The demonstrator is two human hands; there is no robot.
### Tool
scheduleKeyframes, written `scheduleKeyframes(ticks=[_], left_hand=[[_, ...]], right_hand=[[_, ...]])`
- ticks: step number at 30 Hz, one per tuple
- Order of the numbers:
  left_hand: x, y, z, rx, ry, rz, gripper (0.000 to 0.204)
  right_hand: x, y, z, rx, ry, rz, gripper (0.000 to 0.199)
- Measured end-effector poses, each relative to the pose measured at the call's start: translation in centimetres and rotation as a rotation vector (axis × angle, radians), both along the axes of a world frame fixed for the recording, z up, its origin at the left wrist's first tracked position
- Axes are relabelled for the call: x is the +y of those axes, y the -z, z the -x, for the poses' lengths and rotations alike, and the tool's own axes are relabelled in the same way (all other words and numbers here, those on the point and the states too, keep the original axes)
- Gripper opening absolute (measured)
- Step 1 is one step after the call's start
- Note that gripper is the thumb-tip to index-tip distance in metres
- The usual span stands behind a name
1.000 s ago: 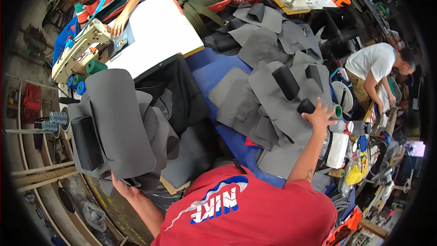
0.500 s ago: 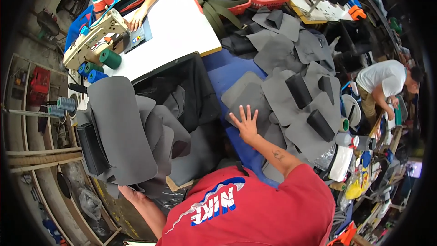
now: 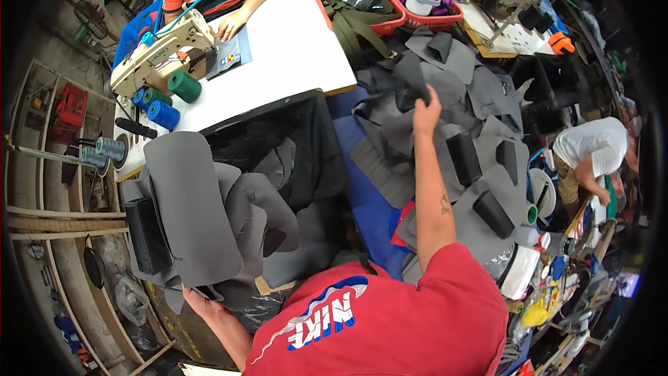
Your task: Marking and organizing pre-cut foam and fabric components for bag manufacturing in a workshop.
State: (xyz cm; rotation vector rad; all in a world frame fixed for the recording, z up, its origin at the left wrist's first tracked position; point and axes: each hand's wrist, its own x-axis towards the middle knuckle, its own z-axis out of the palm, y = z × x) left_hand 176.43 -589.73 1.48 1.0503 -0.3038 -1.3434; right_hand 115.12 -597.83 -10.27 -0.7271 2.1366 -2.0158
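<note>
My left hand grips the lower edge of a stack of grey fabric pieces on the left; some of its fingers are hidden beneath. A black box-shaped padded piece lies against that stack. My right arm stretches forward over a loose heap of grey pieces on a blue surface. At its end, my right hand is closed on a dark grey fabric piece that is bent up and slightly blurred; part of the fingers is hidden. More black padded pieces rest on the heap.
Beyond the stack, a co-worker's hand works at a sewing machine on a white table. Thread spools stand beside it. Red baskets sit at the back. A black fabric bin lies between the piles.
My right hand has moved forward from lying spread on the heap and now holds a piece. Several grey pieces there have shifted and folded up. My left hand stays at the stack.
</note>
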Motion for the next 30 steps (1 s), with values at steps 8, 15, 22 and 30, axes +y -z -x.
scheduleKeyframes(ticks=[8,15,22,30], left_hand=[[0.1,1.8,-2.2,0.025,0.148,0.102,0.028],[-0.4,0.9,-0.7,0.075,0.144,0.098,0.031],[-0.4,1.9,-1.1,0.002,0.133,0.108,0.031],[0.1,1.4,-1.9,0.076,0.173,0.113,0.028]], right_hand=[[1.4,-4.3,6.3,-0.434,-0.006,0.584,0.036],[1.0,-0.3,10.1,-0.646,0.039,0.731,0.033],[2.0,7.8,14.7,-1.062,0.166,0.367,0.037],[-0.6,9.3,11.4,-0.349,0.184,-0.111,0.061]])
